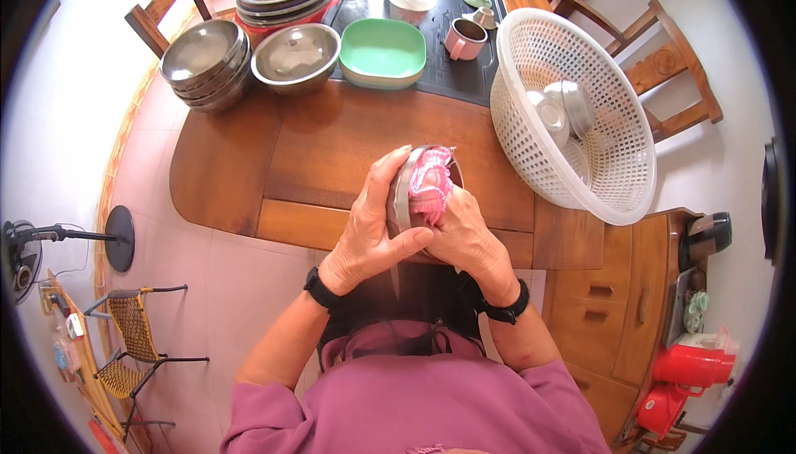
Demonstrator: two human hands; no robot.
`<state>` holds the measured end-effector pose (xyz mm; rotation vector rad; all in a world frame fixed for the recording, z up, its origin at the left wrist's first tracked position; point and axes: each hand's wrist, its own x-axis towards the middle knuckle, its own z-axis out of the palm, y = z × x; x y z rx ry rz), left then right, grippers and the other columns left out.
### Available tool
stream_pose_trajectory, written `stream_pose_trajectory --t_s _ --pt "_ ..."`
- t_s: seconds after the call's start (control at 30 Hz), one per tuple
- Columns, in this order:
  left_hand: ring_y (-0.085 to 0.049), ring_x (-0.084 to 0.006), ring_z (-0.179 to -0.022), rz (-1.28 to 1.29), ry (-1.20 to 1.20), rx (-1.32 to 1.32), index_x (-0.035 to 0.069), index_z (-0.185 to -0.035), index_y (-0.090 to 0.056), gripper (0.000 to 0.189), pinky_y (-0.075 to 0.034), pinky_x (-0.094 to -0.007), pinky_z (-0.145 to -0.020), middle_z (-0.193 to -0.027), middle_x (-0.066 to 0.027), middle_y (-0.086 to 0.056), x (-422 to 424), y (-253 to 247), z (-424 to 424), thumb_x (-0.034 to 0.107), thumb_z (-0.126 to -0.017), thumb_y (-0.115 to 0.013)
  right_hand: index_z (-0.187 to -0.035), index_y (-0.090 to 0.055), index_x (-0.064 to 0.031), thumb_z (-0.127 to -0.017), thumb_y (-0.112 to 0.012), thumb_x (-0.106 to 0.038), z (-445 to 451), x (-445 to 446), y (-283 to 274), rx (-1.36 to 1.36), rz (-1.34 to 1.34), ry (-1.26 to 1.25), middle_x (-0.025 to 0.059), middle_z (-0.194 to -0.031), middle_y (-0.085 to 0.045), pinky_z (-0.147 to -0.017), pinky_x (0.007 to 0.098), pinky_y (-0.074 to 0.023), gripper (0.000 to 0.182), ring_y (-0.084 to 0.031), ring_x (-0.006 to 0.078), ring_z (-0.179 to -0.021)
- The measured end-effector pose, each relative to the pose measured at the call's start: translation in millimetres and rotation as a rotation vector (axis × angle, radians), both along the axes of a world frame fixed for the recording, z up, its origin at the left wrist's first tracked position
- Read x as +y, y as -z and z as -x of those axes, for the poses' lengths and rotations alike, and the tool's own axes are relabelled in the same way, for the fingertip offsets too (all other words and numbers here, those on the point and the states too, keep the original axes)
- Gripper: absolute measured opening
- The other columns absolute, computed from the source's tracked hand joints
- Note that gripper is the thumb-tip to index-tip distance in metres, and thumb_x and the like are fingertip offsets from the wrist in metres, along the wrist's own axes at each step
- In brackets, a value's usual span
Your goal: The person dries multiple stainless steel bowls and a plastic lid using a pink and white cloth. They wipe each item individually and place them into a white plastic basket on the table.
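Tilted on its side near the table's front edge is a small stainless steel bowl point(402, 196). My left hand point(376, 217) grips it from the left, thumb and fingers around its outer wall. A pink and white cloth point(430, 183) is bunched at the bowl's mouth. My right hand point(463, 230) holds this cloth, with its fingers pushed into the bowl and partly hidden by the fabric. Part of the bowl's inner wall shows beyond the cloth; its base is hidden behind my left hand.
Stacked steel bowls point(205, 62) stand at the wooden table's point(348, 137) back left, beside a single steel bowl point(295, 56) and a green plastic basin point(382, 50). A pink mug point(465, 38) is farther right. The white perforated basket point(513, 112), tilted, contains several metal bowls point(569, 106).
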<state>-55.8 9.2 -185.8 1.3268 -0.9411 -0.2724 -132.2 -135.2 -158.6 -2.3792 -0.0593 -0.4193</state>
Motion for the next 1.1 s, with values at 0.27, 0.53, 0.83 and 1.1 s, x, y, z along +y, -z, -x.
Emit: stream_pose_trajectory --t_s 0.27,0.53,0.83,1.1 --pt "-0.057 -0.0208 -0.111 -0.005 -0.032 0.311 0.000 -0.141 -0.040 0.067 -0.044 -0.0330 -0.098 -0.121 -0.0139 -0.060 1.3 -15.1 3.8 0.026 -0.086 -0.068 -0.097 -0.060 -0.0064 -0.083 -0.061 -0.018 4.2 0.3 -13.6 0.199 -0.204 -0.187 0.0196 -0.085 -0.064 -0.068 0.0482 -0.0498 0.018 -0.062 0.0417 -0.080" --pt "-0.059 -0.0174 -0.108 -0.015 0.018 0.372 -0.001 -0.139 -0.042 0.068 -0.045 -0.0303 -0.097 -0.120 -0.0116 -0.062 2.3 -3.3 -2.7 0.049 -0.094 -0.054 -0.095 -0.058 -0.0033 -0.089 -0.060 -0.019 1.8 6.7 -12.1 0.253 -0.485 -0.215 0.0209 -0.082 -0.064 -0.067 0.0459 -0.0476 0.017 -0.062 0.0419 -0.079" --pt "-0.056 -0.0176 -0.108 0.026 -0.099 0.334 0.000 -0.136 -0.047 0.061 -0.043 -0.0312 -0.096 -0.116 -0.0117 -0.062 -1.2 -4.4 1.6 0.041 -0.091 -0.056 -0.102 -0.061 -0.0075 -0.082 -0.063 -0.010 -6.1 17.8 3.8 -0.134 -0.079 0.106 0.0197 -0.096 -0.062 -0.070 0.0473 -0.0513 0.020 -0.063 0.0400 -0.084" --pt "-0.053 -0.0179 -0.119 0.074 -0.010 0.405 -0.001 -0.138 -0.045 0.060 -0.039 -0.0306 -0.103 -0.130 -0.0110 -0.056 2.9 -0.7 -0.2 0.040 -0.095 -0.052 -0.099 -0.057 -0.0038 -0.079 -0.061 0.001 0.1 20.3 -4.0 -0.133 -0.062 0.000 0.0176 -0.088 -0.061 -0.072 0.0432 -0.0486 0.022 -0.060 0.0412 -0.082"
